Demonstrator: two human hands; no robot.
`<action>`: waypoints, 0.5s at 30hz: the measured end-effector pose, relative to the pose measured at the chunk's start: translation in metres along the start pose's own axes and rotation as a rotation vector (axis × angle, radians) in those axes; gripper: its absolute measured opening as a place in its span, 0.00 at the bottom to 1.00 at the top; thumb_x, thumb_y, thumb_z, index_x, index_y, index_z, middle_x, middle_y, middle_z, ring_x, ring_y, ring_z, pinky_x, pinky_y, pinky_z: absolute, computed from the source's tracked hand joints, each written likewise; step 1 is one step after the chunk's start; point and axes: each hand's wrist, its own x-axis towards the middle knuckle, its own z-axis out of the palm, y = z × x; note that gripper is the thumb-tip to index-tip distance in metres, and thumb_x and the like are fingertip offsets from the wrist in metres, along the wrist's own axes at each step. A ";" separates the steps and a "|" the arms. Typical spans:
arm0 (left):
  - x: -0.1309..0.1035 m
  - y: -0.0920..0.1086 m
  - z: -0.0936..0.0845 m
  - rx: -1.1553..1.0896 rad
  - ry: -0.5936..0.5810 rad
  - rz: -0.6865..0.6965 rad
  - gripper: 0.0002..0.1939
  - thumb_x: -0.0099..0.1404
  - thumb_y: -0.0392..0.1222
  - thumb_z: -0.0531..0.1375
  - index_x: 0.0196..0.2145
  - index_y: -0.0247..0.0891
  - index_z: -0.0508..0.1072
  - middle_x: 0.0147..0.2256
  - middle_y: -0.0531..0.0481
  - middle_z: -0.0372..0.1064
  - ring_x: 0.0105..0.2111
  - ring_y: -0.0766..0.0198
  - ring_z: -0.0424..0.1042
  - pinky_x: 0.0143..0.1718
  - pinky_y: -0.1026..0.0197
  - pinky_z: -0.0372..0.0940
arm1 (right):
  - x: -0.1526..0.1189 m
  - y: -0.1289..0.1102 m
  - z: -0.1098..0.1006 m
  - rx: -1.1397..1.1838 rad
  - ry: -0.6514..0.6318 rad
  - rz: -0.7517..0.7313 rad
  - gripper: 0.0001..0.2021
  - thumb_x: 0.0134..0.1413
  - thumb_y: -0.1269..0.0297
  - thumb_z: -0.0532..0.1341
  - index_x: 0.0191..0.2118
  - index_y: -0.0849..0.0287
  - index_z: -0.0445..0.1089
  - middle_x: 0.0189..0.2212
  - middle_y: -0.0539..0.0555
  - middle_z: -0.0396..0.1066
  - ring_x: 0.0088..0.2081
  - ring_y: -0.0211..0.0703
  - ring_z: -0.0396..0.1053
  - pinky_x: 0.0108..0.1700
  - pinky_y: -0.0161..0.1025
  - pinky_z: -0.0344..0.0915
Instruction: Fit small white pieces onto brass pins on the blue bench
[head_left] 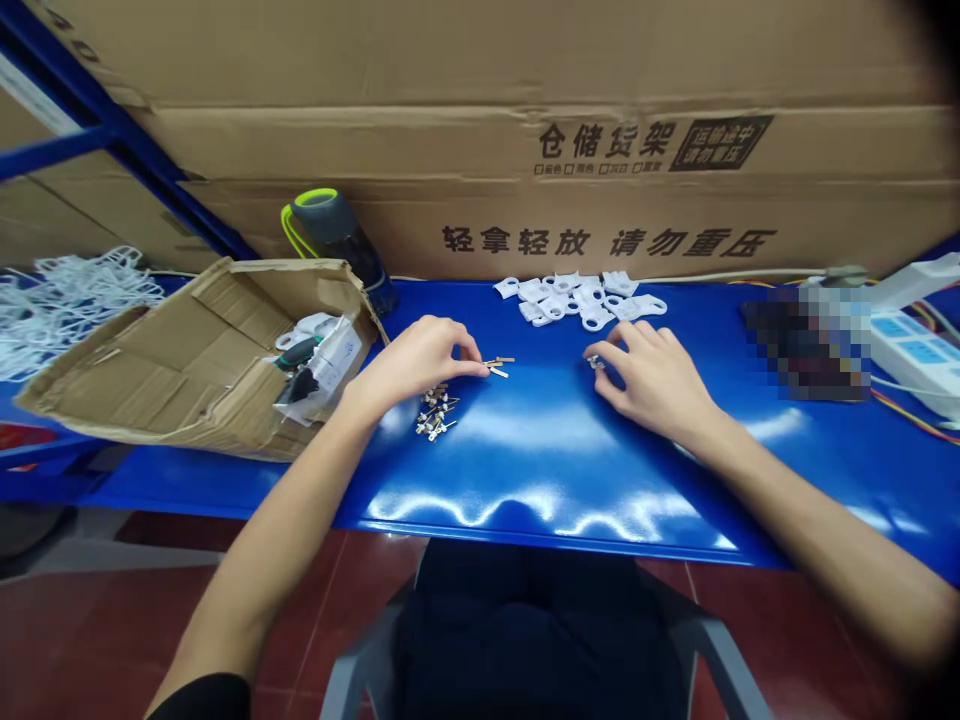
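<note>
My left hand (429, 358) is closed in a pinch at the small brass strips (499, 368), which lie on the blue tabletop (517, 440). Just below that hand sits a pile of small metal parts with white bits (435, 412). Over on the right, my right hand (651, 382) pinches a small silvery piece (595, 362) between thumb and fingertips, close to the tabletop. White plastic pieces with round holes (577, 298) lie in a cluster behind and between the two hands.
An open cardboard box (217, 300) holding a bag and a green-and-black tool stands at the left. Behind it is a dark bottle (337, 235). White wire-like pieces (75, 300) lie far left. A power strip (919, 360) and cables are at the right. Large cartons (480, 150) rise behind.
</note>
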 end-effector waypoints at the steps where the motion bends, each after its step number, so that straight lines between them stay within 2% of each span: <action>1: -0.003 0.000 -0.008 -0.040 -0.039 -0.033 0.16 0.66 0.56 0.69 0.36 0.39 0.87 0.35 0.47 0.82 0.35 0.59 0.76 0.39 0.60 0.64 | 0.000 -0.003 0.001 0.016 -0.006 0.004 0.13 0.71 0.63 0.56 0.52 0.56 0.77 0.45 0.62 0.73 0.45 0.57 0.66 0.43 0.48 0.53; 4: -0.013 -0.003 -0.028 -0.118 -0.283 -0.131 0.18 0.63 0.59 0.70 0.37 0.41 0.87 0.31 0.51 0.81 0.29 0.63 0.73 0.33 0.62 0.61 | 0.001 -0.013 0.002 0.070 -0.023 0.001 0.14 0.72 0.63 0.55 0.52 0.56 0.77 0.44 0.61 0.73 0.45 0.56 0.66 0.43 0.48 0.55; 7: -0.018 -0.010 -0.034 -0.112 -0.409 -0.176 0.17 0.61 0.57 0.71 0.39 0.43 0.87 0.29 0.53 0.80 0.27 0.65 0.73 0.30 0.64 0.59 | 0.002 -0.021 0.001 0.090 -0.030 -0.012 0.14 0.74 0.63 0.54 0.52 0.56 0.76 0.44 0.61 0.73 0.45 0.55 0.66 0.44 0.48 0.55; 11: -0.015 -0.017 -0.023 -0.096 -0.428 -0.153 0.12 0.64 0.52 0.70 0.37 0.42 0.88 0.30 0.52 0.82 0.30 0.63 0.76 0.34 0.64 0.62 | 0.002 -0.025 0.000 0.102 -0.031 -0.026 0.15 0.75 0.62 0.54 0.52 0.57 0.77 0.44 0.61 0.73 0.45 0.55 0.66 0.43 0.48 0.55; 15: -0.005 -0.006 -0.005 -0.062 -0.318 -0.035 0.11 0.67 0.49 0.68 0.38 0.41 0.88 0.34 0.50 0.83 0.34 0.62 0.78 0.38 0.63 0.62 | 0.003 -0.026 0.000 0.137 -0.030 -0.045 0.15 0.75 0.62 0.54 0.52 0.57 0.77 0.44 0.61 0.73 0.44 0.54 0.66 0.44 0.48 0.55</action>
